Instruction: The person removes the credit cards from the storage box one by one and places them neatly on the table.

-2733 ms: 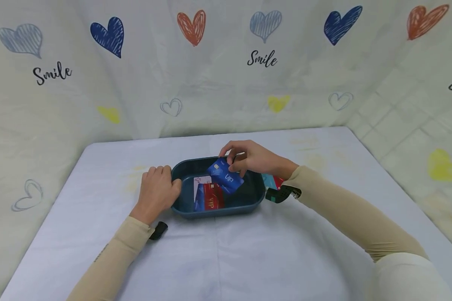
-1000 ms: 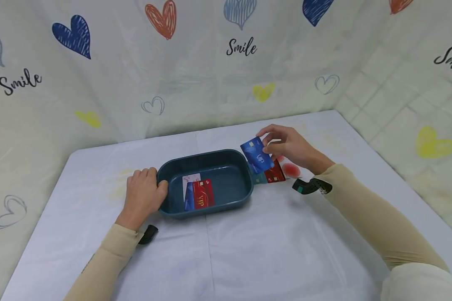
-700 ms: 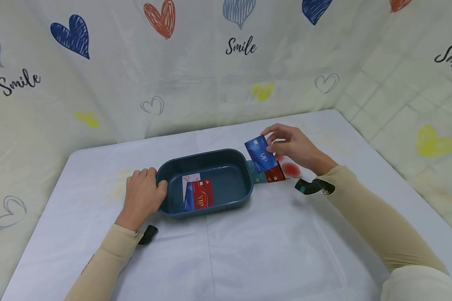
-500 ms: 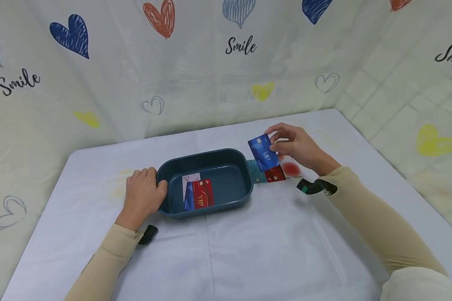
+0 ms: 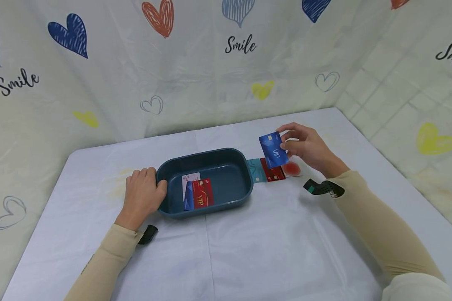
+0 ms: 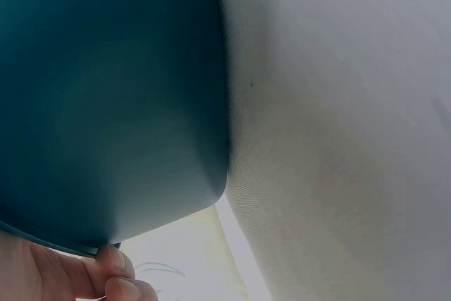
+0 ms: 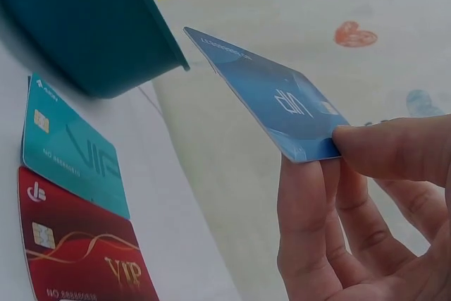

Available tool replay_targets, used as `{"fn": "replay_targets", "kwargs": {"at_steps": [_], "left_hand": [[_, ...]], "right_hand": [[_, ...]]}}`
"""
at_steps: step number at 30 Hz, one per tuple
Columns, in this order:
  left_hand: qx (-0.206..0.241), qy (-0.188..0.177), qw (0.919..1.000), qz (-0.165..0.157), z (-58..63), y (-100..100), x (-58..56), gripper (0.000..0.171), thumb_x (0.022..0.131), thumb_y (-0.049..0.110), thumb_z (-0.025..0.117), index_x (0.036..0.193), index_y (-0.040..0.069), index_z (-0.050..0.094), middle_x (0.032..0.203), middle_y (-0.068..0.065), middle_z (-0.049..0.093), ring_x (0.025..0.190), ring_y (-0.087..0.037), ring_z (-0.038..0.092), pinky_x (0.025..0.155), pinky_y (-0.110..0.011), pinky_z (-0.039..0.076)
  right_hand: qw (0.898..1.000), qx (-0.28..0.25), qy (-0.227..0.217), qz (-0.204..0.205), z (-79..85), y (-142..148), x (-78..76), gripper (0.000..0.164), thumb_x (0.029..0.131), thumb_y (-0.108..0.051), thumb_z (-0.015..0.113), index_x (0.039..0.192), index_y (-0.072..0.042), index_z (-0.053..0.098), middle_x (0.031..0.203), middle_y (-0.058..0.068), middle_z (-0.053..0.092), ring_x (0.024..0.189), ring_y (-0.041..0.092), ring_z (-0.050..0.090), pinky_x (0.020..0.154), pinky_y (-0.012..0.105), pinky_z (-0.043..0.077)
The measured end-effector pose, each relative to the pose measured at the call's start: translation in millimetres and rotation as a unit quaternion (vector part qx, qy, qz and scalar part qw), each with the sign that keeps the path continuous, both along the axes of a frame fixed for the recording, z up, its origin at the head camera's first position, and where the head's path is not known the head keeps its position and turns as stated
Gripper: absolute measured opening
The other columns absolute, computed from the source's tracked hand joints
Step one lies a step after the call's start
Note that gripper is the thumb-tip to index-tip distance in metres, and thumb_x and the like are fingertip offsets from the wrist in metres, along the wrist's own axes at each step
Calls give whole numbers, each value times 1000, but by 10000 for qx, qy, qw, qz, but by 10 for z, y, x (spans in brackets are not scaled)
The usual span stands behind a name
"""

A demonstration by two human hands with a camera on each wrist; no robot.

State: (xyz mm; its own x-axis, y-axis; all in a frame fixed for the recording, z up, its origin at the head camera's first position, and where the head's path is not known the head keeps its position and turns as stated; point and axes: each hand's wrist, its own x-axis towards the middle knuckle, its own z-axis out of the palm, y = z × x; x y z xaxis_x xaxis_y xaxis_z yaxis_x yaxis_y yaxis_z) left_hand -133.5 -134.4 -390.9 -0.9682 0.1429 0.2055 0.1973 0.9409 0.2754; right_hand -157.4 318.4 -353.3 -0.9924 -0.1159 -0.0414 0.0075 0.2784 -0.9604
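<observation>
My right hand (image 5: 310, 147) pinches a blue VIP card (image 5: 273, 149) between thumb and fingers, up above the table and right of the dark teal tray (image 5: 248, 194). Close up in the right wrist view, the blue card (image 7: 271, 100) is tilted, its chip beside the thumb. With my left hand (image 5: 145, 194) I grip the tray's left end, fingertips at its rim in the left wrist view. Inside the tray lie a red VIP card (image 5: 203, 194), a blue card (image 5: 188, 198) partly under it, and a pale patterned card (image 5: 186, 179).
Right of the tray, a teal VIP card (image 5: 257, 171), a red VIP card (image 5: 275, 173) and a card with a round red print (image 5: 291, 169) lie in a row on the white-covered table (image 5: 245, 251). A heart-patterned sheet (image 5: 196, 83) stands behind.
My right hand has lifted the blue VIP card from over the tray and carried it right, above the row of cards. The left hand keeps its grip on the tray. The head view has shifted.
</observation>
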Motion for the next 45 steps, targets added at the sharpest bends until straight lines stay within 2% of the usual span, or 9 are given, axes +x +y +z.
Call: {"fn": "replay_targets", "kwargs": {"at_steps": [6, 11, 19, 23, 29, 34, 45], "left_hand": [[-5, -14, 10000, -10, 6, 4, 1, 31, 90, 24, 42, 94, -4, 55, 86, -20, 58, 80, -34, 46, 73, -45, 33], [-20, -34, 10000, 8, 12, 7, 0, 31, 90, 25, 42, 93, -4, 55, 85, -19, 58, 80, -33, 45, 73, -44, 33], [11, 8, 10000, 16, 13, 6, -4, 30, 90, 25, 43, 90, -3, 55, 83, -19, 57, 78, -33, 45, 72, -44, 33], [-2, -31, 10000, 7, 9, 2, -1, 31, 90, 24, 42, 92, -4, 55, 85, -20, 57, 80, -34, 45, 73, -45, 34], [1, -12, 10000, -4, 6, -2, 0, 29, 90, 24, 42, 91, -3, 54, 83, -19, 56, 80, -34, 45, 72, -45, 33], [-61, -94, 9999, 25, 12, -3, -4, 30, 91, 25, 42, 92, -2, 54, 85, -19, 57, 83, -35, 47, 75, -47, 34], [-40, -120, 9999, 54, 13, 8, -18, 30, 91, 26, 42, 93, -2, 54, 85, -19, 57, 84, -34, 46, 76, -47, 34]], "right_hand": [[9993, -310, -91, -167, -58, 89, 52, 38, 94, -15, 60, 131, -16, 53, 103, 2, 56, 97, 21, 58, 73, 27, 55], [9989, -330, -127, -308, -109, 160, 78, 39, 94, -16, 60, 132, -16, 52, 105, -1, 56, 101, 20, 56, 74, 24, 55], [9963, -741, -93, -420, -176, 278, 87, 40, 93, -14, 62, 132, -14, 53, 105, 0, 56, 98, 17, 56, 70, 23, 54], [9959, -785, -80, -451, -190, 325, 81, 41, 93, -15, 62, 132, -13, 53, 108, 0, 55, 98, 17, 56, 71, 22, 54], [9968, -586, -95, -542, -189, 403, 78, 43, 94, -20, 62, 135, -14, 51, 110, -1, 54, 101, 17, 55, 73, 21, 54], [9965, -570, -164, -594, -222, 495, 51, 42, 94, -19, 61, 135, -14, 51, 108, -1, 57, 96, 15, 57, 72, 21, 54], [9952, 255, -476, -813, -323, 686, 12, 44, 96, -26, 58, 138, -18, 49, 110, -6, 57, 94, 13, 58, 75, 21, 54]]}}
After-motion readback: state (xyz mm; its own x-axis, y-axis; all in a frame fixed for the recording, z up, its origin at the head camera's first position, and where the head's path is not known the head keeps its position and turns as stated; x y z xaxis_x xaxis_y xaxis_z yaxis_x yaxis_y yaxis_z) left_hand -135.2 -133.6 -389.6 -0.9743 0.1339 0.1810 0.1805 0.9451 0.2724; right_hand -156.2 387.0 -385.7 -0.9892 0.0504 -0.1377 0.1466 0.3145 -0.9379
